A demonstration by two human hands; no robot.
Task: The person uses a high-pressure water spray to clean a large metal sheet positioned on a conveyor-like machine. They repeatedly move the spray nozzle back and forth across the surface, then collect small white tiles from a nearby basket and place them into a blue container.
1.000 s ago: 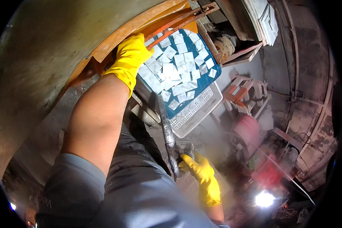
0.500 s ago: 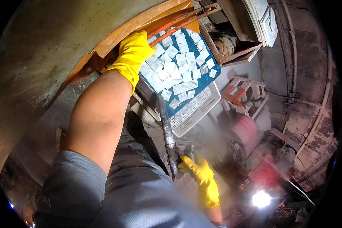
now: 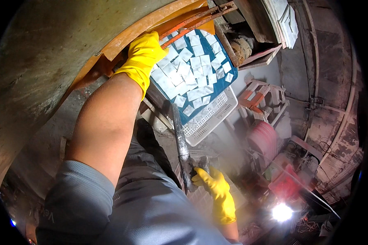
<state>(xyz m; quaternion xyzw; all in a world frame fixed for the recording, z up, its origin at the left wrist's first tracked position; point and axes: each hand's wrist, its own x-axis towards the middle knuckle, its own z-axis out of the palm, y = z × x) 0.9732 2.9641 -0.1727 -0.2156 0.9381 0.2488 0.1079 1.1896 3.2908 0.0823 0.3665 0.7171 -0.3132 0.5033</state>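
My left hand (image 3: 145,53), in a yellow rubber glove, is closed at the near end of orange metal bars (image 3: 192,25), beside the curved orange rim of a large drum-like body. Its far fingers are partly hidden. Lower down, my right hand (image 3: 215,185), gloved the same way, has its fingers wrapped round the lower end of a dark metal pipe (image 3: 180,141), by a short stub. Past my left hand lies a blue tray (image 3: 221,85) spread with many small white marbled tiles (image 3: 195,65). Under it sits a white perforated plastic basket (image 3: 210,122).
The large curved grey body (image 3: 49,53) fills the left side. A wooden frame (image 3: 261,100) and a pinkish-red rounded object (image 3: 262,136) stand at right. A bright lamp (image 3: 281,212) glares at lower right. White slabs (image 3: 287,24) lean at top right; pipes (image 3: 347,94) run along the wall.
Both hands keep their places. The view has shifted very slightly; nothing else has visibly moved.
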